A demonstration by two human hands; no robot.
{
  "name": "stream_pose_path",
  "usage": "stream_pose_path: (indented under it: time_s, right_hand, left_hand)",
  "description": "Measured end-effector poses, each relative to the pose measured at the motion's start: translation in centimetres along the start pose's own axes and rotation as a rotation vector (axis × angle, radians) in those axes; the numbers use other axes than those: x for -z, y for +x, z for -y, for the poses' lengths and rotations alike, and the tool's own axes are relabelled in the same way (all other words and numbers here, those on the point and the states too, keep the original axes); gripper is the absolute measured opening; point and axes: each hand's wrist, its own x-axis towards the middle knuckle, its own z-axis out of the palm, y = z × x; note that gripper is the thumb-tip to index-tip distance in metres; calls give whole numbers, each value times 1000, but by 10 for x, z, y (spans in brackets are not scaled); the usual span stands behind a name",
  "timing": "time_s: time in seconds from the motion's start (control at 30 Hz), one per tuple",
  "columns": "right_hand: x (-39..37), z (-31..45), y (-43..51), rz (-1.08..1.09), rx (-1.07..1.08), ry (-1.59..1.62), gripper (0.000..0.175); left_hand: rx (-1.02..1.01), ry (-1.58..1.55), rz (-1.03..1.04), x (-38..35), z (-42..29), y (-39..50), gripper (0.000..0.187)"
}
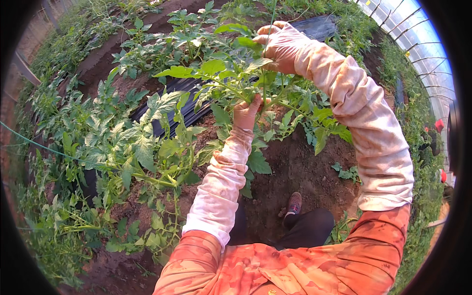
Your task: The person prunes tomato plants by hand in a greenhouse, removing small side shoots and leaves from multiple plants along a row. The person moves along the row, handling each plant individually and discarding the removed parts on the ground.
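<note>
A leafy tomato plant (214, 68) stands before me, its shoots spreading to both sides. My left hand (246, 112) pinches the plant's stem below the upper leaves, with the thumb pointing up. Higher up, my right hand (282, 46) is beside the plant's top with curled fingers. It appears to wear a thin, see-through glove. A green string (273, 13) comes down from above, passes at the right fingers and runs into the foliage. Whether those fingers grip the string or a leaf, I cannot tell. Soiled pale sleeve covers reach up both forearms.
More tomato plants (147, 143) grow close on the left, where a taut green string (48, 144) crosses. Black plastic mulch film (177, 110) covers part of the row. Brown soil (306, 166) lies around my shoe (294, 202). Clear greenhouse film (424, 48) rises at right.
</note>
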Motion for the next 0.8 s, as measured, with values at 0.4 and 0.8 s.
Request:
stream_pose_path:
  time_s: [0.4,0.8]
  right_hand:
    - [-22,-45,-35,80,-614,1352,47]
    - [-83,10,-61,-581,-751,1958,23]
  left_hand:
    - [22,-133,78,5,8,-2,18]
    - [32,-185,132,13,16,2,19]
